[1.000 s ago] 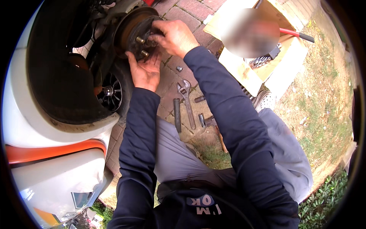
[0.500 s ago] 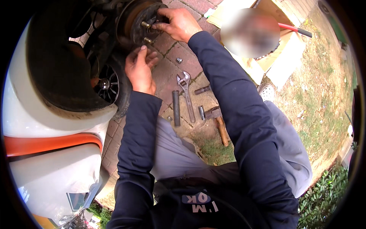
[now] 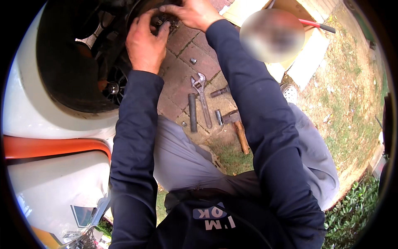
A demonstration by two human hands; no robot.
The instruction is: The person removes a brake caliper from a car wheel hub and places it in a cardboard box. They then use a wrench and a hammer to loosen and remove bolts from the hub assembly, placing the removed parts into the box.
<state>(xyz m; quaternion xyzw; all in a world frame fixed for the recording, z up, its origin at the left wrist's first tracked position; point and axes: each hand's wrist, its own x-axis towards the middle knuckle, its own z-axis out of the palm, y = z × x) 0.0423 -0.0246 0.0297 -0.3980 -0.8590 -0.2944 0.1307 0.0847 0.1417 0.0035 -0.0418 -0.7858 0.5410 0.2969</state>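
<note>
Now that left hand [image 3: 146,46] joins right hand [image 3: 196,15] at hub [image 3: 170,20] | both curl fingers [image 3: 145,20] partway | hold unclear

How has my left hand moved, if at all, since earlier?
Yes: your left hand went up and slightly left in view, away from the adjustable wrench.

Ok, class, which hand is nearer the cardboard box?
Right: the right hand is just left of the box; the left hand is farther left of it.

Pale capital letters [image 3: 212,224] stand on the dark top [image 3: 188,232].
</note>
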